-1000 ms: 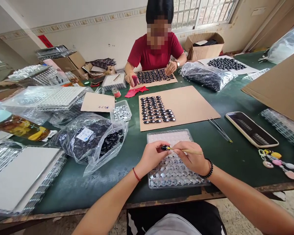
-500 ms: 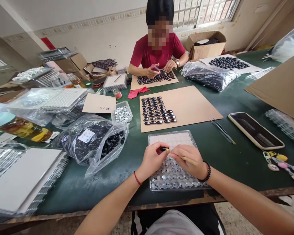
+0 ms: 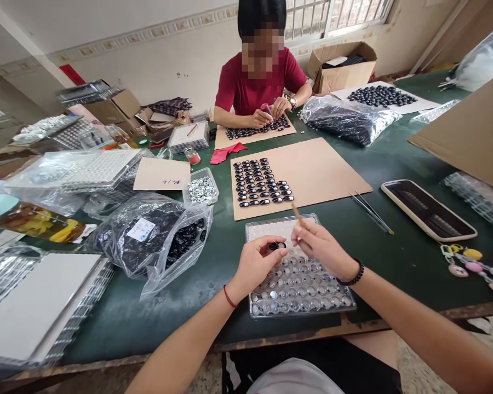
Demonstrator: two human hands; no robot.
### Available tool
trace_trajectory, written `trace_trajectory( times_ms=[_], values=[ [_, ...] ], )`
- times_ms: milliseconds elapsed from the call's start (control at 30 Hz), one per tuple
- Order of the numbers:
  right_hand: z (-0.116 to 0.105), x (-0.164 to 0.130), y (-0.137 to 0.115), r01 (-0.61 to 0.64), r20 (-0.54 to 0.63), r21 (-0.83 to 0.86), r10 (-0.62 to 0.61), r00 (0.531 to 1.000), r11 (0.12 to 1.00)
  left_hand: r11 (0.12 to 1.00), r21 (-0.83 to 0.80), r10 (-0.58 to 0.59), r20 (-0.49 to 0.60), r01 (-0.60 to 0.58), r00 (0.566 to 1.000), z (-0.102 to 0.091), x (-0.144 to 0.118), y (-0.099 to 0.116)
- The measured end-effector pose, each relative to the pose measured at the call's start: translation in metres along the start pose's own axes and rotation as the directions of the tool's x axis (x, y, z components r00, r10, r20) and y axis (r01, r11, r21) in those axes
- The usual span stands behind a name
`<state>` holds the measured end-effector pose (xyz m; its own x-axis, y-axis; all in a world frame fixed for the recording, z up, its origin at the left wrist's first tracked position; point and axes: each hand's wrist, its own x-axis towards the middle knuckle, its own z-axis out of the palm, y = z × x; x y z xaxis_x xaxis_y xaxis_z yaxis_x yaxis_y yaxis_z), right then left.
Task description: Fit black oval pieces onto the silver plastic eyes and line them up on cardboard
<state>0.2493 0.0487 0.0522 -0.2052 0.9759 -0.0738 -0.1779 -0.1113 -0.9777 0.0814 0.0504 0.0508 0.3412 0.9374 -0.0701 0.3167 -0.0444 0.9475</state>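
**Now the stick lifts off the black piece**

Pinched between thumb and fingertips of the left hand [image 3: 257,264] is a small black oval piece [image 3: 276,245], held just above the clear blister tray [image 3: 271,225] that lies under both hands. The right hand [image 3: 322,249] grips a thin wooden stick [image 3: 297,212] between its fingers. Half a second ago that stick lay nearly level with its tip against the piece; it is now swung upward, its free end pointing away from the person toward the cardboard sheet beyond. The two hands, then pressed together, have drawn slightly apart, though the right fingertips remain close beside the piece. By my reading, the touch of the stick on this piece is finished and the piece rests in the left hand alone.

Beyond the hands, the cardboard sheet [image 3: 320,172] carries rows of finished black ovals [image 3: 261,183] on its left part. Outward from the left hand sit a plastic bag of black pieces [image 3: 160,235] and a small clear box of silvery parts [image 3: 201,189]. Outward from the right hand lie loose sticks [image 3: 370,212] and a phone [image 3: 427,209] on the green table [image 3: 378,257]. Across the table a person in a red shirt [image 3: 258,82] works over another cardboard sheet.
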Motion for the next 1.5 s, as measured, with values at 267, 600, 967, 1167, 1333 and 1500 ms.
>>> trace_trajectory(
  times_ms=[267,600,967,1167,1333,1500],
  values=[
    [0.005,-0.005,0.004,-0.186,0.185,-0.048,0.192,0.964,0.981,0.936,0.218,0.291,-0.047,-0.275,0.955,-0.001,-0.002,0.002],
    [0.007,-0.006,0.005,-0.124,0.065,-0.04,0.126,0.99,0.992,0.655,0.528,0.677,-0.093,-0.541,0.73,-0.005,-0.006,-0.008],
    [0.01,-0.006,0.001,-0.064,-0.019,-0.067,0.063,0.998,0.996,0.807,0.489,0.474,-0.202,-0.331,0.857,-0.011,-0.002,-0.005],
    [0.01,-0.004,0.004,-0.056,-0.031,-0.008,0.056,0.998,0.998,0.736,0.531,0.57,-0.151,-0.42,0.808,-0.01,-0.003,-0.007],
    [0.009,-0.005,0.007,-0.069,-0.04,-0.011,0.069,0.997,0.998,0.777,0.522,0.5,-0.171,-0.352,0.849,-0.01,-0.003,-0.006],
    [0.01,-0.006,0.007,-0.048,-0.038,-0.083,0.045,0.998,0.995,0.76,0.562,0.498,-0.178,-0.328,0.849,-0.01,-0.003,-0.007]
  ],
)
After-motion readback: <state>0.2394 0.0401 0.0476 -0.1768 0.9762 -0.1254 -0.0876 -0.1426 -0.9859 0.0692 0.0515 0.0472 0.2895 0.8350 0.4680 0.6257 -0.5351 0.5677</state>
